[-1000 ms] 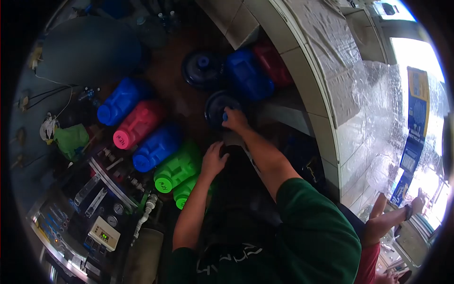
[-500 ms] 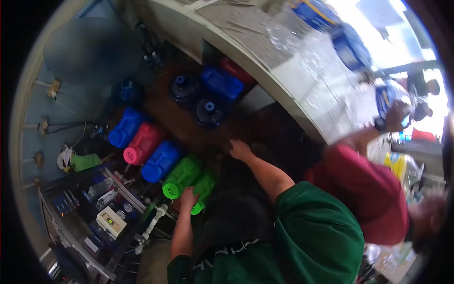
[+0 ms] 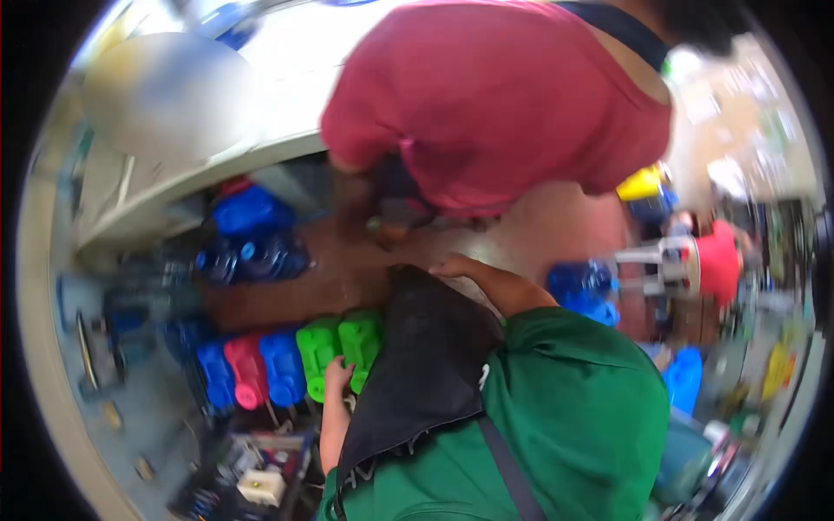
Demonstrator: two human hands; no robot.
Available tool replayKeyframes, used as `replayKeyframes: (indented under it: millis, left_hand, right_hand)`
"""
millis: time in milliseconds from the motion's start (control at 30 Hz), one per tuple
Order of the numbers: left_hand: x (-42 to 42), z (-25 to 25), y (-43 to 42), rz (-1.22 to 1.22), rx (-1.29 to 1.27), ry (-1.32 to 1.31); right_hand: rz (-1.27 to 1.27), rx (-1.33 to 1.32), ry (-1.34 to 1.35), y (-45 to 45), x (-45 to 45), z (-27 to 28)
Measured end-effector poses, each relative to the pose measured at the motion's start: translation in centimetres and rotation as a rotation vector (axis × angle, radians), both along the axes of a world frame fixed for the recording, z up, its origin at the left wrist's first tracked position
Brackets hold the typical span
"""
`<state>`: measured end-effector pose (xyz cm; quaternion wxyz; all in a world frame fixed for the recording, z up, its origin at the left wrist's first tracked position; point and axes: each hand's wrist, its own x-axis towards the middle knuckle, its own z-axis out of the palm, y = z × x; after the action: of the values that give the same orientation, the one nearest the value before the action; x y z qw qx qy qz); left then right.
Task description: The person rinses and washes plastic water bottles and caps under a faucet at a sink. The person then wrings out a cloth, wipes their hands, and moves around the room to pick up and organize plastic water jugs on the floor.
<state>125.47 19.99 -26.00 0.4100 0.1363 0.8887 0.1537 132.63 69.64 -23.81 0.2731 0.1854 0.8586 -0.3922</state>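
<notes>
My left hand (image 3: 338, 378) is over the front of a green jug (image 3: 320, 352), its fingers a little apart and nothing visible between them. A second green jug (image 3: 360, 346) is just right of it. Above the black apron (image 3: 426, 347) is my right hand (image 3: 452, 265), blurred, with no object visible in it; how its fingers are bent cannot be made out. Left of the green jugs stand a blue jug (image 3: 282, 368), a pink jug (image 3: 248, 372) and another blue jug (image 3: 216, 373).
A person in a red shirt (image 3: 504, 104) leans close in front. Round clear-blue bottles (image 3: 252, 259) and a blue jug (image 3: 252, 211) sit by the counter. More blue bottles (image 3: 580, 278) and a seated person (image 3: 719, 263) are at the right. A control box (image 3: 261, 487) is lower left.
The view has swung right. My right hand has let go of the round bottle's neck and drawn back toward my body. My left hand has moved to the green jugs. The person in red is now closer.
</notes>
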Motion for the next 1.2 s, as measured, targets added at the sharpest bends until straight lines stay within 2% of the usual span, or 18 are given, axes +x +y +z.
replayKeyframes:
  millis: [33,133,200,233,300,367,500,533,633,767,867,933,1033,1067,1200]
  left_hand:
    - [-0.4,0.2,0.7,-0.088,0.005,-0.002]
    - [-1.9,0.5,2.1,-0.136,-0.058,-0.159]
    - [-3.9,-6.9,-0.7,-0.273,-0.057,-0.163]
    - [-5.3,-9.1,-0.7,-0.344,-0.059,-0.153]
    - [-7.3,-3.4,4.7,-0.360,-0.149,-0.124]
    - [-7.9,4.6,12.1,-0.380,-0.211,-0.086]
    - [-10.2,7.4,20.6,-0.590,-0.165,-0.060]
    - [-10.2,7.9,22.8,-0.620,-0.179,-0.047]
    - [-9.1,7.4,28.8,-0.556,0.062,-0.016]
    - [-8.4,3.4,36.0,-0.734,-0.056,-0.037]
    - [-1.1,9.0,46.2,-0.908,-0.159,-0.068]
    - [2.5,9.3,51.3,-0.990,-0.216,-0.075]
    - [5.5,7.3,55.8,-1.203,-0.068,-0.047]
    - [6.5,7.0,56.9,-1.204,-0.069,-0.042]
    - [9.6,6.7,59.9,-1.088,0.058,-0.137]
  right_hand:
    - [-0.031,0.033,-0.034,0.9,1.7,0.9]
    - [-0.284,0.140,-0.101,2.7,7.2,0.9]
    - [-0.426,0.174,-0.136,2.9,11.0,1.3]
    - [-0.487,0.170,-0.136,3.2,13.1,1.2]
    - [-0.596,0.161,-0.129,3.6,17.1,0.3]
    - [-0.687,0.154,-0.158,3.7,21.1,-2.6]
    - [-0.857,0.136,-0.187,4.1,28.0,-5.3]
    - [-0.888,0.119,-0.181,4.7,29.3,-5.7]
    - [-1.236,-0.008,-0.257,7.2,33.6,-7.1]
    - [-1.474,0.000,-0.212,12.2,38.7,-9.3]
    - [-1.507,0.058,-0.252,17.1,43.3,-10.6]
    - [-1.656,0.107,-0.294,20.4,46.4,-11.0]
    - [-1.827,0.149,-0.380,25.6,50.3,-7.4]
    - [-1.883,0.191,-0.367,26.9,51.5,-6.4]
    - [-1.835,0.331,-0.374,32.0,55.7,-4.8]
